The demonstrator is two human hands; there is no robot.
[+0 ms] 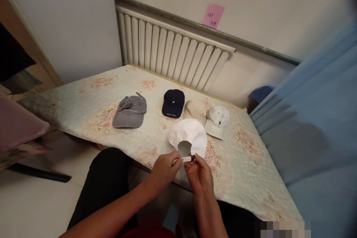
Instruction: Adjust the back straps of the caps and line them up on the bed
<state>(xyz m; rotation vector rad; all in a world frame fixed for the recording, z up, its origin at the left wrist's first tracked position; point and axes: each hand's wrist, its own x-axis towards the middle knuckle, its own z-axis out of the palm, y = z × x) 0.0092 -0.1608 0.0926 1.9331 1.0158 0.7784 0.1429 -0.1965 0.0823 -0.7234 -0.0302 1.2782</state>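
Note:
A white cap (195, 132) lies at the table's near edge with its back opening turned toward me. Across that opening runs its white strap (186, 159), with a dark piece at the right end. My left hand (166, 165) is closed in a pinch on the strap's left part. The fingers of my right hand (200, 174) grip the strap's right end by the dark piece. Just behind the white cap sit a beige cap (195, 108) and an off-white cap (217, 121) with a small dark logo. A navy cap (173, 103) and a grey cap (130, 111) are farther left.
A floral cloth (237, 167) covers the table. Behind it are a radiator (167, 48) and a wall with a pink note (213, 15). A blue curtain (315, 111) hangs along the right side. At far left is a pink padded item (21, 124).

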